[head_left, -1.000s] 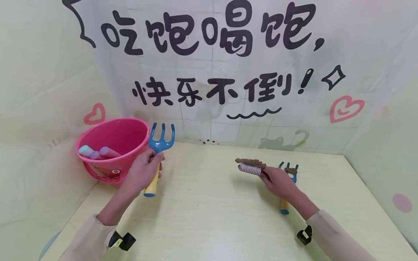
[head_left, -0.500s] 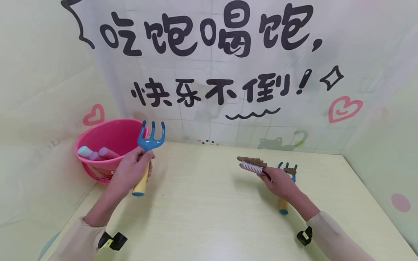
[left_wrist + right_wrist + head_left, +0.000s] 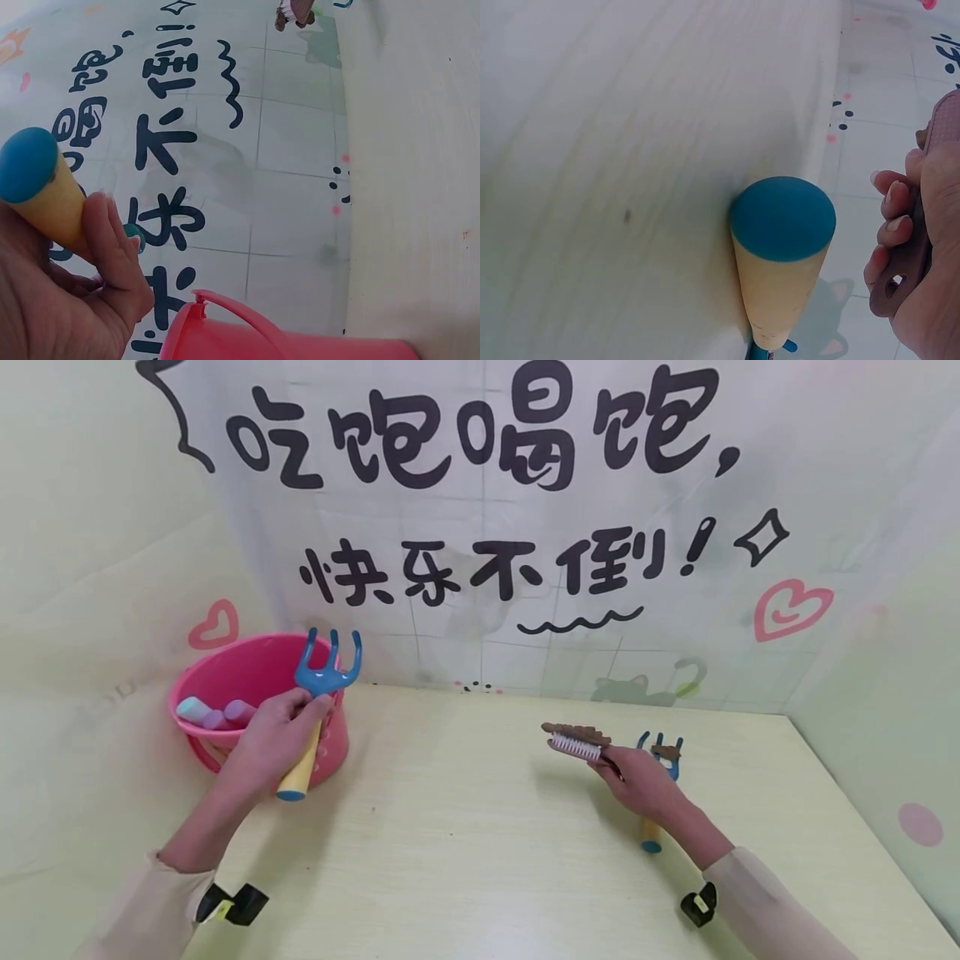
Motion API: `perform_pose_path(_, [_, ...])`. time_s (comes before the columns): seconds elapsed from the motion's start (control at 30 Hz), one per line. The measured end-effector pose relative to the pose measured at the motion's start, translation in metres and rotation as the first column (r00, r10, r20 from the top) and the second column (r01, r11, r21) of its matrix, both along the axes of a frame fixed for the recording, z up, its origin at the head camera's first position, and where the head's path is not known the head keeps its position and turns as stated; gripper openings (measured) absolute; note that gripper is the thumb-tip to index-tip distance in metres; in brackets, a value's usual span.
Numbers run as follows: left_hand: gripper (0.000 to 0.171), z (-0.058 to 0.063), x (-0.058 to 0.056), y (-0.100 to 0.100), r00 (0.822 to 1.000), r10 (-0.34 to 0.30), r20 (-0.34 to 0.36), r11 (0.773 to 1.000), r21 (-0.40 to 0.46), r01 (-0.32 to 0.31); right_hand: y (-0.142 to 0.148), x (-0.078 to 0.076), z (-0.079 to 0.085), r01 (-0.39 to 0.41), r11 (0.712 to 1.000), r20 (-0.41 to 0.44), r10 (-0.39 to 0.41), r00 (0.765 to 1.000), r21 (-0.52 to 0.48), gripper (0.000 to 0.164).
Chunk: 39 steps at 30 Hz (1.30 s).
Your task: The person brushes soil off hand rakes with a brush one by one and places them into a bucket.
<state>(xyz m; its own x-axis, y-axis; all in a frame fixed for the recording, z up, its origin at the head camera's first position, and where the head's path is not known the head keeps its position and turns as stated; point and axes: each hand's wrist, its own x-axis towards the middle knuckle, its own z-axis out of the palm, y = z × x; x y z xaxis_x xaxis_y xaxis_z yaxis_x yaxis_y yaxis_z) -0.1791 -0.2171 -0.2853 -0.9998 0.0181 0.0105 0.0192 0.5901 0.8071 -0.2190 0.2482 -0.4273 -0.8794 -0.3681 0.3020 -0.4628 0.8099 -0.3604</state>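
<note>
My left hand (image 3: 279, 737) grips a toy garden fork (image 3: 327, 679) by its yellow handle, blue tines pointing up. It overlaps the right side of a pink bucket (image 3: 337, 739) in the head view. In the left wrist view the fork's blue handle end (image 3: 28, 165) sticks out past the fingers, above the bucket rim. My right hand (image 3: 637, 781) holds a brush (image 3: 576, 747) with white bristles by its brown handle (image 3: 900, 281); a lumpy brown strip runs along its head. Partly hidden behind this hand is a second toy fork (image 3: 652, 837), a brown piece at its tines.
Inside the bucket lean several pastel handles, one with a teal end (image 3: 193, 710). The pale wooden table (image 3: 450, 877) meets a printed backdrop (image 3: 480, 643) at the rear, with sheet walls at left and right.
My left hand has moved left with the toy fork, from beside the bucket to in front of its right side. The right hand and brush stay nearly still.
</note>
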Motion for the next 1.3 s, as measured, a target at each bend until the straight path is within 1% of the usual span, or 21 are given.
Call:
perform_pose_path(0.1, [0.051, 0.004, -0.001, -0.005, 1.000, 0.000, 0.003, 1.000, -0.008, 0.000, 0.000, 0.000, -0.001, 0.002, 1.000, 0.003, -0.002, 1.000, -0.002, 0.010])
perform_pose_path(0.2, [0.049, 0.008, -0.003, -0.010, 1.000, 0.010, -0.016, 0.999, -0.043, -0.011, 0.001, 0.000, -0.001, 0.008, 1.000, 0.002, -0.008, 1.000, 0.001, 0.010])
perform_pose_path(0.3, [0.050, 0.012, -0.006, -0.016, 1.000, 0.011, -0.021, 0.999, -0.036, -0.012, 0.001, 0.001, -0.001, 0.009, 1.000, 0.003, -0.009, 1.000, 0.002, 0.011])
perform_pose_path(0.43, [0.055, 0.016, -0.009, -0.025, 1.000, 0.012, 0.014, 1.000, 0.026, -0.012, 0.000, 0.001, 0.001, 0.006, 1.000, 0.009, -0.006, 1.000, 0.001, 0.010])
perform_pose_path(0.53, [0.056, 0.018, -0.010, -0.032, 0.999, 0.024, 0.033, 0.999, 0.029, -0.025, -0.001, 0.001, 0.002, 0.003, 1.000, 0.012, -0.003, 1.000, 0.001, 0.010])
perform_pose_path(0.73, [0.054, 0.022, -0.016, -0.044, 0.999, 0.025, 0.048, 1.000, 0.018, -0.026, -0.002, 0.001, 0.003, 0.001, 1.000, 0.019, -0.001, 1.000, -0.002, 0.011])
perform_pose_path(0.9, [0.053, 0.027, -0.023, -0.054, 0.998, 0.008, 0.066, 0.999, -0.033, -0.005, -0.002, 0.002, 0.003, 0.000, 1.000, 0.018, 0.000, 1.000, -0.004, 0.011])
perform_pose_path(1.03, [0.056, 0.030, -0.027, -0.061, 0.994, -0.025, 0.107, 0.998, -0.057, 0.032, -0.002, 0.002, 0.003, -0.003, 1.000, 0.007, 0.002, 1.000, 0.007, 0.012])
perform_pose_path(1.13, [0.061, 0.033, -0.030, -0.065, 0.992, -0.037, 0.119, 0.992, -0.118, 0.051, -0.001, 0.002, 0.001, -0.003, 1.000, -0.002, 0.003, 1.000, 0.008, 0.012])
perform_pose_path(1.23, [0.063, 0.035, -0.033, -0.068, 0.991, -0.042, 0.130, 0.981, -0.183, 0.066, -0.001, 0.002, -0.001, -0.005, 1.000, -0.012, 0.005, 1.000, 0.008, 0.011])
perform_pose_path(1.3, [0.063, 0.036, -0.035, -0.069, 0.988, -0.058, 0.146, 0.978, -0.191, 0.086, -0.001, 0.002, -0.001, -0.004, 1.000, -0.017, 0.004, 1.000, 0.008, 0.011])
